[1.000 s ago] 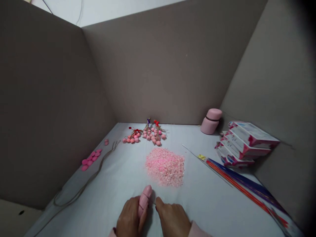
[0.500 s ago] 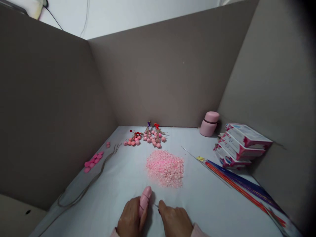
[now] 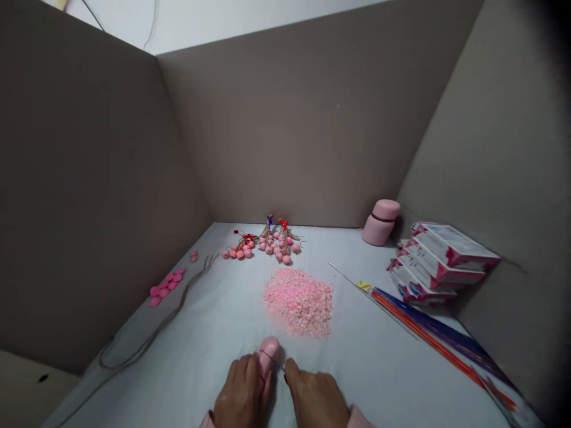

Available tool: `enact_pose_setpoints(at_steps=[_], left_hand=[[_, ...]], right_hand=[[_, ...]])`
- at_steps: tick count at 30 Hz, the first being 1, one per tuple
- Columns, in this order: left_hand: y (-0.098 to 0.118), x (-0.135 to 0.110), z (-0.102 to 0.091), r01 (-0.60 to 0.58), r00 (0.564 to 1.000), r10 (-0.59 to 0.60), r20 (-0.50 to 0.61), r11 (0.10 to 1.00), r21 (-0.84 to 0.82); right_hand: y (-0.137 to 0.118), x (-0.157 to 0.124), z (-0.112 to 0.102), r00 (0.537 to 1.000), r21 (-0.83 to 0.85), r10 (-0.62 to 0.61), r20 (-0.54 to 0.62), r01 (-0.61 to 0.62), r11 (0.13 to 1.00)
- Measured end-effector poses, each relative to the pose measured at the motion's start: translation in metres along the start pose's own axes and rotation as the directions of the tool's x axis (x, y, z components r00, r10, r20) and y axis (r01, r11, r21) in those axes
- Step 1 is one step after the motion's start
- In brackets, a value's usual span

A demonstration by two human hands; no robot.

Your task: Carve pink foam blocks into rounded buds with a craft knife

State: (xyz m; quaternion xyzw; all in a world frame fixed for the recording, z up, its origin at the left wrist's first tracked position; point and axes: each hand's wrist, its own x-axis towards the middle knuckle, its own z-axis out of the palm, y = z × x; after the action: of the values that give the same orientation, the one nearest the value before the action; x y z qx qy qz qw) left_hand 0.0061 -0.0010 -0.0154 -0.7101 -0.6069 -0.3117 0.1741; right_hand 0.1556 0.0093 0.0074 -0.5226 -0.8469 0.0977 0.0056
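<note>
At the near edge of the white table (image 3: 214, 321), my left hand (image 3: 241, 395) is closed around a small pink oval piece (image 3: 269, 349) that sticks up past my fingers. A thin thread or wire crosses the piece. My right hand (image 3: 314, 398) sits just to the right of it, fingertips pinched on that thin strand close to the pink piece. A heap of tiny pink beads (image 3: 298, 300) lies directly beyond both hands.
Finished bunches of pink balls (image 3: 267, 244) lie at the back, beside a pink jar (image 3: 380, 221). Stacked pink-and-white boxes (image 3: 439, 261) and a pack of red and blue sticks (image 3: 441, 342) sit on the right. Pink discs (image 3: 166, 285) and brown cords (image 3: 169, 315) lie on the left. Brown cardboard walls enclose the table.
The pink piece has tilted and turned in my left hand, now showing a rounder end. My right fingertips have moved slightly closer to it. The camera view shifted a little.
</note>
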Motion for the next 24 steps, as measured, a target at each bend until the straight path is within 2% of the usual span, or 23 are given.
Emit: enact_pose_setpoints(at_steps=[4, 9, 19, 24], left_hand=[[-0.001, -0.003, 0.0, -0.006, 0.998, 0.004, 0.062, 1.0, 0.025], [-0.002, -0.006, 0.003, -0.019, 0.997, 0.016, 0.08, 0.999, 0.037], [-0.005, -0.007, 0.008, -0.025, 0.998, 0.025, 0.049, 1.0, 0.001], [-0.008, -0.004, 0.009, 0.028, 1.0, -0.026, 0.013, 0.995, -0.1]], right_hand=[[0.002, 0.0, 0.008, 0.999, 0.055, 0.035, 0.008, -0.036, 0.998], [0.001, -0.001, 0.006, 0.995, 0.069, 0.066, 0.07, -0.07, 0.995], [-0.003, -0.002, -0.004, 0.996, 0.033, 0.053, 0.066, -0.055, 0.998], [-0.005, -0.004, -0.007, 0.998, 0.034, 0.048, 0.046, -0.05, 0.998]])
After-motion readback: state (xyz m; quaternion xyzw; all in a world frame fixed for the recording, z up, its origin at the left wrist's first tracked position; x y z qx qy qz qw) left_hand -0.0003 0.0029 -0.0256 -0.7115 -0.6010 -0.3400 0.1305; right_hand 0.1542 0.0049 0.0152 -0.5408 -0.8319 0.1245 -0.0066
